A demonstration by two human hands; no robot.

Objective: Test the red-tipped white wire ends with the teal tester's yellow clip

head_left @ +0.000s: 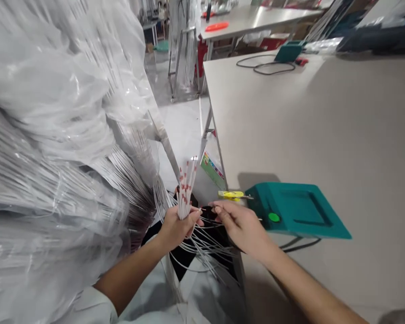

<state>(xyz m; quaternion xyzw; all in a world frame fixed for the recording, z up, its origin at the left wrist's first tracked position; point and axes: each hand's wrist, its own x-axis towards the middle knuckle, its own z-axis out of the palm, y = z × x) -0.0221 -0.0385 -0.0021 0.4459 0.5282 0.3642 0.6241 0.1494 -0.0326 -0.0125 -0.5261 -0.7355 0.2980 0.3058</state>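
My left hand (pixel 177 227) is closed around a bundle of thin white wires with red tips (pixel 186 189), held upright with the tips pointing up. My right hand (pixel 239 222) pinches the end of a single thin white wire (pixel 205 210) just right of the bundle, its fingers pressed together. More loose white wires (pixel 205 245) hang in loops below both hands. A teal machine with a green button (pixel 295 209) sits on the table edge just right of my right hand.
A big heap of clear plastic bags filled with white wires (pixel 60 135) fills the left. A yellow tool (pixel 232 195) lies at the edge of the beige table (pixel 324 126). A second teal device (pixel 288 51) with a black cable lies at the far end.
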